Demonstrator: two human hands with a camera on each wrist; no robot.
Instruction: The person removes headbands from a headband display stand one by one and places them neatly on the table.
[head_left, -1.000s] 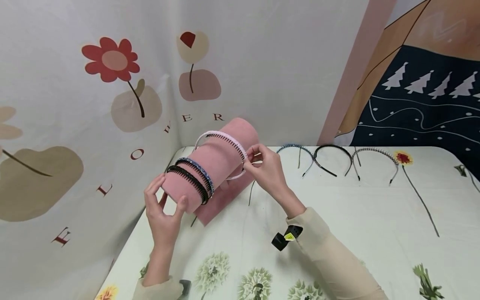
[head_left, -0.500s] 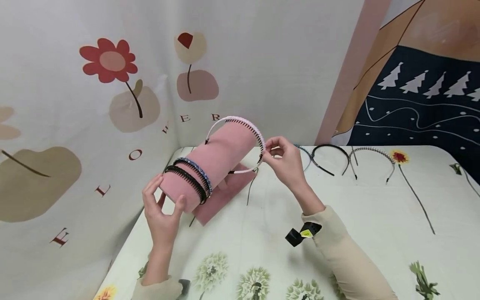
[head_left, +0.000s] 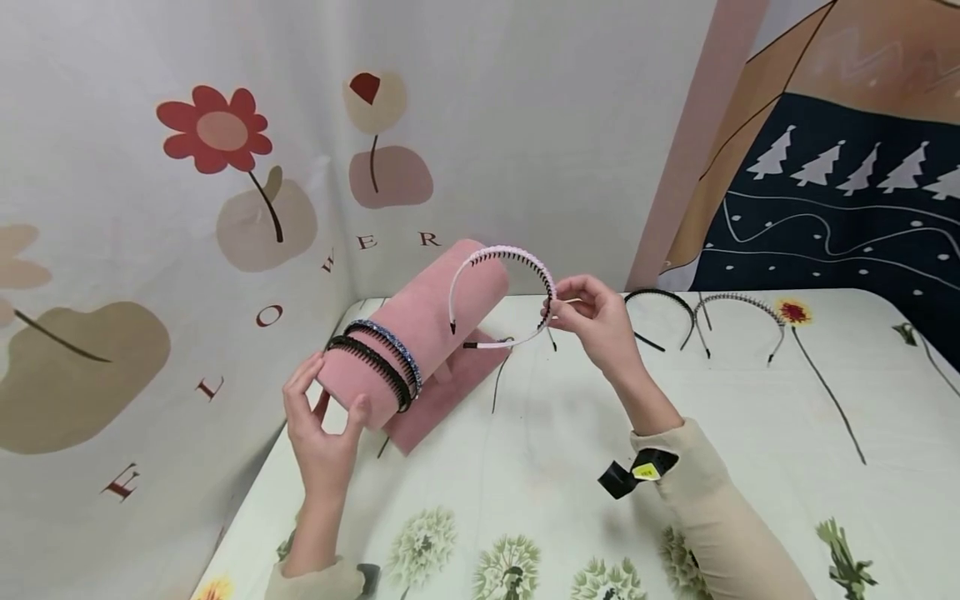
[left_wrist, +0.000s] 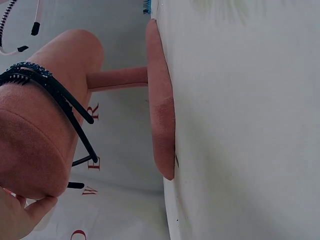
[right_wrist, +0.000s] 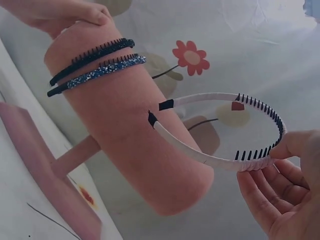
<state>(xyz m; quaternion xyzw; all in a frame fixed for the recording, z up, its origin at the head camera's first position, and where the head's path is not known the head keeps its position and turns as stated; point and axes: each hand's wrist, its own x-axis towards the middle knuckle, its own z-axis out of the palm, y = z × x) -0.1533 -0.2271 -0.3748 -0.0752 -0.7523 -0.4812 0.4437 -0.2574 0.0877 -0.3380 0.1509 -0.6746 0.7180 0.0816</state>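
A pink velvet headband stand [head_left: 442, 304] with a padded roll on a post and flat base [head_left: 418, 432] stands on the table. My left hand [head_left: 322, 450] grips the near end of the roll, thumb on one side and fingers on the other. Around the roll near that hand sit a black toothed headband [head_left: 372, 357] and a blue glittery headband [right_wrist: 105, 72]. Between thumb and fingers, my right hand [head_left: 603, 329] pinches a white and pink toothed headband [right_wrist: 257, 164] by its side. Its two black-tipped ends point toward the roll, beside the roll's far end.
On the table [head_left: 750, 433] at the back right lie a black headband [head_left: 663, 293] and a grey toothed headband [head_left: 746, 298]. Another headband is mostly hidden behind my right hand. A printed curtain [head_left: 562, 125] hangs close behind the stand.
My right hand has drawn the white and pink headband off the far end of the roll, moving right. My left hand keeps its hold on the near end.
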